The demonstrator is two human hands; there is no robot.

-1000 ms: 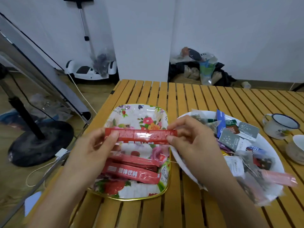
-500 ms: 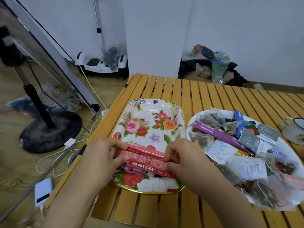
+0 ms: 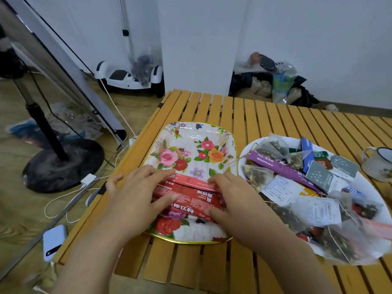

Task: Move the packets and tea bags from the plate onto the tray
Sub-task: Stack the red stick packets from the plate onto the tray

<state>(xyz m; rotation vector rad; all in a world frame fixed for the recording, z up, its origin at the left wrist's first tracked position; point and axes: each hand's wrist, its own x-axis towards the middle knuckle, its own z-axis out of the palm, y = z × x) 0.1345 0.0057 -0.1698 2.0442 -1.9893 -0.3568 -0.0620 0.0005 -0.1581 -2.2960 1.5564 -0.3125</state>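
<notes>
- The left hand (image 3: 135, 194) and the right hand (image 3: 231, 198) are bracketing a small stack of red stick packets (image 3: 191, 195), one at each end; the fingers of both are lying nearly straight over and against the packets, pressing and squaring them rather than closing round them.
- The packets are lying on the near half of the floral tray (image 3: 191, 132), crosswise and overlapping one another; the far half of the tray is showing only its printed roses.
- Just right of the tray, the white plate (image 3: 360, 181) is holding most of the load: a purple stick packet (image 3: 282, 168), pyramid tea bags (image 3: 257, 176), grey sachets (image 3: 320, 176) and white paper-tagged bags (image 3: 280, 190), heaped loosely.
- Right of the plate, an enamel mug (image 3: 376, 164) is standing on the slatted wooden table (image 3: 275, 115).
- Judging from the full plate, the job is looking barely begun.
- Risks: the glossy packets may be sliding off each other once the hands let go, since the stack is skewed; the strings of the tea bags are tangling across the plate, so lifting one bag could be dragging neighbours over the rim, which sits close to the tray's edge, and onto the slats, where thin sachets might be slipping into the gaps.
</notes>
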